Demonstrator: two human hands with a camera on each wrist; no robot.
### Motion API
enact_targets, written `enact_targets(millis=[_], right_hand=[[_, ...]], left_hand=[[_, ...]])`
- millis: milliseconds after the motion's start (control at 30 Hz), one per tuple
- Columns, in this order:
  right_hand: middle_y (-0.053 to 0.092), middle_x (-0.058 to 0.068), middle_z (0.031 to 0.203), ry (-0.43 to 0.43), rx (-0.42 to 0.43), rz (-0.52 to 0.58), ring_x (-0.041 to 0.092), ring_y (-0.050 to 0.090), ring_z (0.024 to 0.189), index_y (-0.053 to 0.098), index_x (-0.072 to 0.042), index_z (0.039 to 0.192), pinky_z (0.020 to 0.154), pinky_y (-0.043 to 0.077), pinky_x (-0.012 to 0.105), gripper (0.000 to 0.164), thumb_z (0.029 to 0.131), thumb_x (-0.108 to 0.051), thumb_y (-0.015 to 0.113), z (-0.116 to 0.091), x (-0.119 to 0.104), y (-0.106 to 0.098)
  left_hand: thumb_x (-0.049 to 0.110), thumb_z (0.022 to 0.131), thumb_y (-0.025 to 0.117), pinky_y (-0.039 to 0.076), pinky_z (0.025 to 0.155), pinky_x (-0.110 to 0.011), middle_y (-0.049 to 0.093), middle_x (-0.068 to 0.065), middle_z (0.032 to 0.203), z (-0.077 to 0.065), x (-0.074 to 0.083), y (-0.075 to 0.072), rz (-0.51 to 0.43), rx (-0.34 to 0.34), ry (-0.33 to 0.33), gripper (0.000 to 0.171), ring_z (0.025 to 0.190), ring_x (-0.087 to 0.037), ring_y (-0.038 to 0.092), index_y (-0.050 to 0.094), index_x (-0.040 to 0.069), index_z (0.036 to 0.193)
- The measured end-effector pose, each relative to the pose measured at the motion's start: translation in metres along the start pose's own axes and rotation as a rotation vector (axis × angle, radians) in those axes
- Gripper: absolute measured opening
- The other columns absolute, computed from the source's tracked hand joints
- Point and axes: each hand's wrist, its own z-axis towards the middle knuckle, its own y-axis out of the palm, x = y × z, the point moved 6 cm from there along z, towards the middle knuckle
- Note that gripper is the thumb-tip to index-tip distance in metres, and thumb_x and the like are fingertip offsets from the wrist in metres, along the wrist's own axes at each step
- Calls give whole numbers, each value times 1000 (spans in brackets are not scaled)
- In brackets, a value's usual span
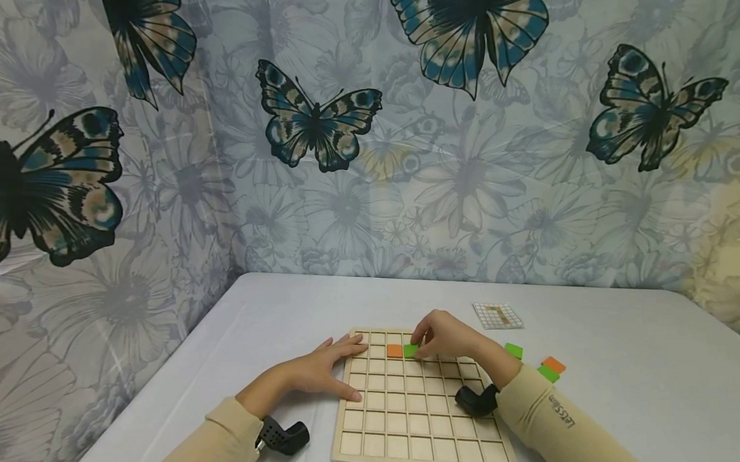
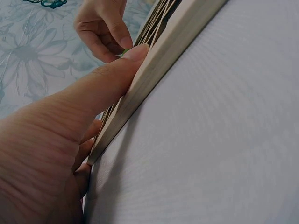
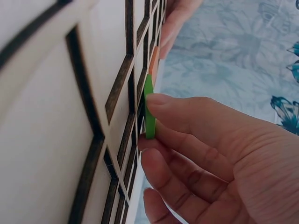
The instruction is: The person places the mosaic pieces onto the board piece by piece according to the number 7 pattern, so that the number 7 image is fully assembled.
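A wooden grid board (image 1: pixel 398 424) lies on the white table. My left hand (image 1: pixel 314 370) rests along its left side with fingers spread, and the thumb (image 2: pixel 110 84) lies over the edge. At the far rows, my right hand (image 1: pixel 443 334) pinches a green square tile (image 1: pixel 409 351) between thumb and fingers. In the right wrist view, that green tile (image 3: pixel 149 109) is tilted up out of the grid, its far end right at an orange tile (image 3: pixel 154 63). The same orange tile (image 1: pixel 394 351) sits in a cell just left of it.
A small card with a grid pattern (image 1: pixel 484 318) lies behind the board to the right. Loose on the table at the right are a green tile (image 1: pixel 513 350), an orange tile (image 1: pixel 555 364) and another green tile (image 1: pixel 548 373), the last two overlapping.
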Motion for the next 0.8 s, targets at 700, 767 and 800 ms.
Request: enact_targets(millis=[700, 767, 800], right_hand=[[69, 13, 96, 44, -2, -2, 11, 61, 72, 72, 0, 94, 59, 52, 22, 20, 77, -11, 74, -5, 1, -6], [69, 13, 97, 45, 3, 6, 12, 60, 74, 72, 0, 94, 61, 52, 23, 20, 78, -12, 74, -6, 1, -8], [69, 13, 98, 45, 6, 10, 13, 60, 75, 72, 0, 95, 62, 52, 23, 21, 78, -12, 73, -7, 2, -10]], left_hand=[[43, 72, 77, -4, 119, -48, 15, 1, 157, 0, 2, 0, -3, 1, -7, 86, 147, -22, 4, 35, 23, 144], [43, 72, 77, -3, 119, -47, 15, 2, 157, 0, 1, 0, -2, 3, -12, 86, 147, -21, 4, 35, 23, 145], [43, 72, 77, -3, 120, -47, 15, 2, 157, 0, 1, 1, -3, 4, -14, 86, 147, -21, 4, 35, 23, 145]])
